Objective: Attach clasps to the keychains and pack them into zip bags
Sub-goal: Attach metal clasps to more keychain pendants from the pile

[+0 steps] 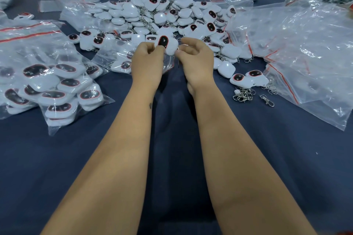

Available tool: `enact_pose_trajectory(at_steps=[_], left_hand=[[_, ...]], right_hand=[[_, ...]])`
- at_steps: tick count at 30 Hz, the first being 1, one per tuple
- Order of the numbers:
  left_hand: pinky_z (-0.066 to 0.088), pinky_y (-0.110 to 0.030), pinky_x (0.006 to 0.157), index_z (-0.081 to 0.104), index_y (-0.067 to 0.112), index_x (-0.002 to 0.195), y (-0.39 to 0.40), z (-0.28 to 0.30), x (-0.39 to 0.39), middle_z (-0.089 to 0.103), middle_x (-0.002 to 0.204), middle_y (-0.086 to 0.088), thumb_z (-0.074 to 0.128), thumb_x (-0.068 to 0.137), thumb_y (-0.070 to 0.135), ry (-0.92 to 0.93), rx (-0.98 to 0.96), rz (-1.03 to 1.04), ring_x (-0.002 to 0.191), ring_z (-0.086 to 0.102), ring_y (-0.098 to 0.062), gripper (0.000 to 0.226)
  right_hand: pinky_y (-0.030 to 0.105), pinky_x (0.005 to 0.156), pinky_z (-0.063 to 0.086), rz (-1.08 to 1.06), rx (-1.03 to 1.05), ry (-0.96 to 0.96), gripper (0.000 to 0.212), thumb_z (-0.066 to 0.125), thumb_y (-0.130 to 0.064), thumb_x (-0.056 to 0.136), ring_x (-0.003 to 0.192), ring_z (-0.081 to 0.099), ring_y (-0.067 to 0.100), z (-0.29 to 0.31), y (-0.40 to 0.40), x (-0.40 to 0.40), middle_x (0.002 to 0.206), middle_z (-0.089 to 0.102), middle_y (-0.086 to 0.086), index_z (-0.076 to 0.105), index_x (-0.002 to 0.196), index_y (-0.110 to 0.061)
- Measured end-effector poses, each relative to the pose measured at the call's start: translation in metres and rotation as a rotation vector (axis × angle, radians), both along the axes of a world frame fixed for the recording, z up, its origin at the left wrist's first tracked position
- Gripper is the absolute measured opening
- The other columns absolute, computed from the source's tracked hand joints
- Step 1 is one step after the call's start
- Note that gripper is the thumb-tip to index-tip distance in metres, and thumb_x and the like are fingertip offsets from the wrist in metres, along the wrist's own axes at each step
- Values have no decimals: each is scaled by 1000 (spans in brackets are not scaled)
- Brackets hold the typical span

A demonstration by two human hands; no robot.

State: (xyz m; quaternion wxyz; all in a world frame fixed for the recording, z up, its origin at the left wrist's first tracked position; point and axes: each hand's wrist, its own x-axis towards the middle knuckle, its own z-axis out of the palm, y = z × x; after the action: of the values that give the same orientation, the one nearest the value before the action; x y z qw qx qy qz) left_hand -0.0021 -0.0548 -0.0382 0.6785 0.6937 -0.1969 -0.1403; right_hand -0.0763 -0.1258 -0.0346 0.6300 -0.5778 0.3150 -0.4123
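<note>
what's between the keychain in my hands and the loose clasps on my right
Nothing visible. The keychain sits between left hand and right hand; only bare blue cloth separates them from the loose clasps.

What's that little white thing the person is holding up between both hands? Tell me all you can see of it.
The keychain is a small, rounded white piece, seemingly glossy plastic, with a dark oval window ringed in red on its face. It is held tilted above the blue table, in front of the big heap of similar pieces. The left hand pinches its left edge; the right hand curls at its right side. Whether a clasp hangs from it cannot be seen.
</note>
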Motion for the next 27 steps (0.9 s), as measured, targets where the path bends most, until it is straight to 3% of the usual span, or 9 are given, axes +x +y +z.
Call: enact_pose_trajectory(at_steps=[4, 10, 14, 18, 23, 27], left_hand=[[43, -27, 63, 54, 25, 76, 0, -1, 0, 51, 69, 11, 61, 86, 31, -53, 53, -29, 62, 46, -8, 13], [32, -24, 54, 47, 27, 60, 1, -2, 0, 46, 51, 15, 63, 84, 22, -158, 97, -33, 51, 39, -2, 29], [39, -25, 61, 59, 27, 69, 3, -3, -1, 56, 63, 13, 64, 85, 22, -219, 123, -100, 61, 48, -4, 17], [40, -23, 60, 62, 30, 72, 4, -4, -1, 58, 64, 14, 63, 85, 18, -274, 144, -127, 60, 50, 0, 18], [43, -26, 62, 63, 22, 81, 3, -4, -1, 60, 71, 11, 64, 85, 18, -278, 146, -81, 64, 53, -6, 6], [53, -28, 67, 63, 27, 97, 2, -2, -1, 65, 81, 10, 67, 80, 12, -241, 138, -42, 71, 61, -6, 23]], right_hand=[[24, 88, 52, -49, 115, -138, 29, 70, 5, 83, 96, 62, 16, 0, -6, -2, 99, 65, 6, 64, 110, -5], [28, 96, 51, 44, 259, -266, 39, 60, 17, 84, 105, 60, 23, 2, -7, 0, 108, 63, 16, 59, 123, 8], [21, 79, 57, 124, 311, -321, 33, 61, 15, 86, 86, 64, 19, 4, -5, -5, 98, 62, 13, 59, 117, 6], [21, 75, 59, 164, 320, -310, 22, 62, 13, 87, 81, 65, 19, 5, -2, -5, 99, 61, 14, 60, 105, 0], [19, 64, 56, 163, 176, -183, 18, 64, 8, 88, 64, 62, 11, 4, 0, -4, 82, 61, 7, 61, 90, -9], [17, 50, 46, 123, 55, -83, 17, 67, 2, 88, 48, 54, 3, 3, 2, -1, 71, 60, 4, 59, 85, -13]])
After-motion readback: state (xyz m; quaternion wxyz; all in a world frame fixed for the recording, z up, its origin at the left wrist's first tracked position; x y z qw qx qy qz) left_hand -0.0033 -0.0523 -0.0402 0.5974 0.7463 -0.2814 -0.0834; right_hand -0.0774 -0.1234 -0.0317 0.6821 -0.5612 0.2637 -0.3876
